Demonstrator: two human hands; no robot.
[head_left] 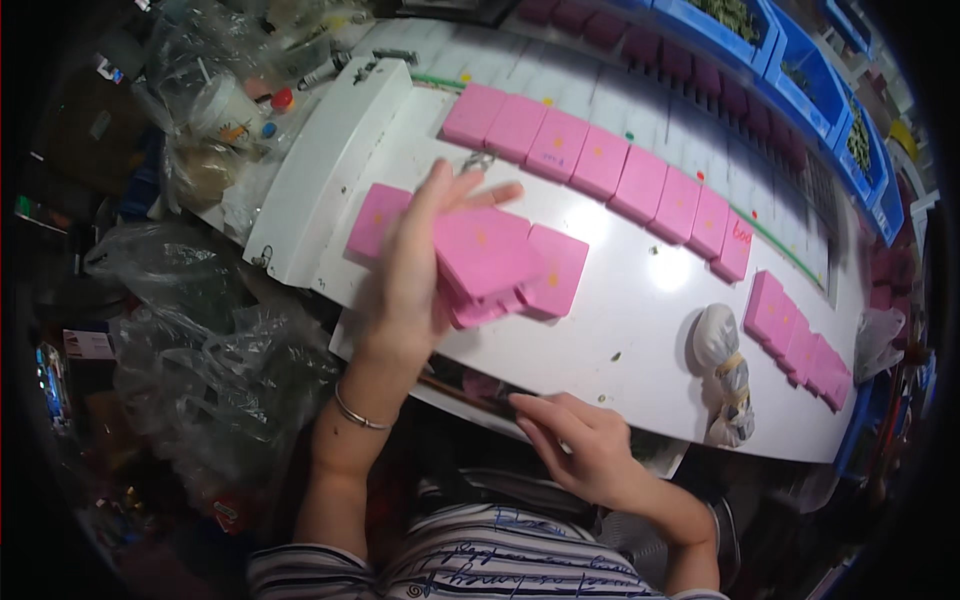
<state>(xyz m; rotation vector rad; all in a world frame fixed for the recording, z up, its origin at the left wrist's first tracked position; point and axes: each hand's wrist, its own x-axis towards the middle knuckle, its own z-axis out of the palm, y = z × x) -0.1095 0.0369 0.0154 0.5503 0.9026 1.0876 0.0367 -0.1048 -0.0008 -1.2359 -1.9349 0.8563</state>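
A pink block (490, 250) sits tilted over the left part of the white bench (640, 320), with another pink piece (480, 313) showing beneath its near edge. The person's left hand (412, 240) is right up against its left side, slightly blurred, the fingers stretched out and spread; I can't tell from here whether it actually grips the block. A bangle (360, 415) circles that wrist.

Two more pink blocks lie flat, one to the left (374, 222), partly behind the hand, the other to the right (562, 268). The right hand (580, 440) is by the bench's near edge, its fingers bent and close together; whether they hold anything, I can't make out.

Farther back, a row of pink blocks (600, 163) runs slantwise across the bench. Off to the right stand a tied bag (720, 345) and a shorter pink row (795, 340). Blue bins (835, 105) with green bits line the far right, and clear plastic bags (215, 340) crowd the left.
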